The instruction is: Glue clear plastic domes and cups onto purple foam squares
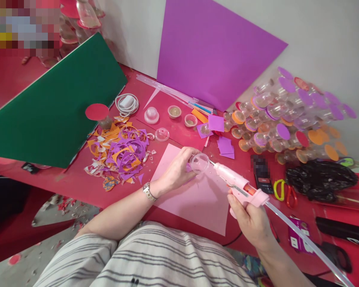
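Note:
My left hand is closed on a small clear plastic cup, its round rim turned up toward me. In my right hand is a pink glue gun, gripped by the handle. The gun's nozzle points left and sits at the cup's rim; whether it touches I cannot tell. A long clear glue stick runs out of the gun's back end toward the lower right. Below both hands lies a pink sheet on the red table.
Paper scraps are heaped at the left, beside a green board. Small cups and purple paper squares lie beyond my hands. Stacked clear bottles with coloured discs stand back right. Scissors and a phone lie at right.

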`<action>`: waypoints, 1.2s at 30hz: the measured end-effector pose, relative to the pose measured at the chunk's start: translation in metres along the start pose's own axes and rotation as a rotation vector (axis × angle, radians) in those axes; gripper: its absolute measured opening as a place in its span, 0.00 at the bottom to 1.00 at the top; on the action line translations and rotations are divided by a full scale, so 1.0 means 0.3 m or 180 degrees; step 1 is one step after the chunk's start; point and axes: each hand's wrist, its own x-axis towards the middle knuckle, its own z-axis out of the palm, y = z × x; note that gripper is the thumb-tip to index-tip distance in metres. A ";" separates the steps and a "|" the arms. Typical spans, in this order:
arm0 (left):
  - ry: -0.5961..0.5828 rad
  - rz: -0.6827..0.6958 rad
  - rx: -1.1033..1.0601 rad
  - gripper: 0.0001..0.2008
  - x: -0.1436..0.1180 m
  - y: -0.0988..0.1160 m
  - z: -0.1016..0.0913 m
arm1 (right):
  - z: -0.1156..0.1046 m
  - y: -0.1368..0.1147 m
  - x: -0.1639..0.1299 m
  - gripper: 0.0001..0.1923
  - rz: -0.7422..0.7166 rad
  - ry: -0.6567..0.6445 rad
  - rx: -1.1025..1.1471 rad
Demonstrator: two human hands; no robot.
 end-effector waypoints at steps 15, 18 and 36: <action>-0.0115 0.0015 0.0055 0.18 -0.003 0.001 0.003 | -0.003 0.001 -0.013 0.27 0.0205 -0.0103 0.0117; -0.0261 0.0004 0.0055 0.18 -0.003 0.005 0.005 | -0.003 0.006 -0.010 0.26 0.0112 -0.0103 0.0146; -0.0199 -0.0001 -0.0006 0.18 -0.007 0.001 0.007 | -0.005 0.026 -0.029 0.28 0.0545 -0.0261 0.0311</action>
